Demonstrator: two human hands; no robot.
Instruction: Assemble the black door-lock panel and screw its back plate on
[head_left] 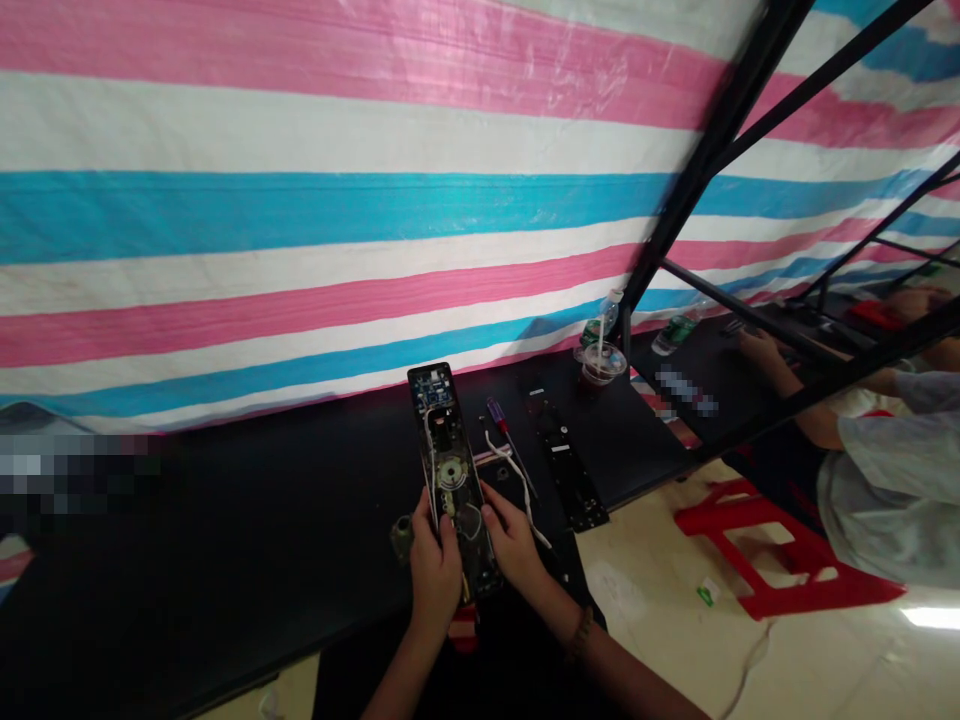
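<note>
Between my two hands is a long black device casing [452, 470], opened up, with a blue circuit board at its far end and a round part near its middle. My left hand [435, 565] is closed round its left side, thumb on top. On the right side my right hand [514, 540] grips the edge near the lower end. A screwdriver [498, 412] with a purple and red handle lies just right of the casing, beside a white cable [517, 470]. Farther right is a long black panel [566, 460]. By my left hand sits a small dark part [402, 540], its kind unclear.
The black table [262, 520] runs along a striped tarp [337, 220]. A plastic cup with a straw [602, 362] and a bottle [611, 310] stand at the back right near a black metal frame [675, 210]. Another person [885, 450] sits at the right, near a red stool [787, 550].
</note>
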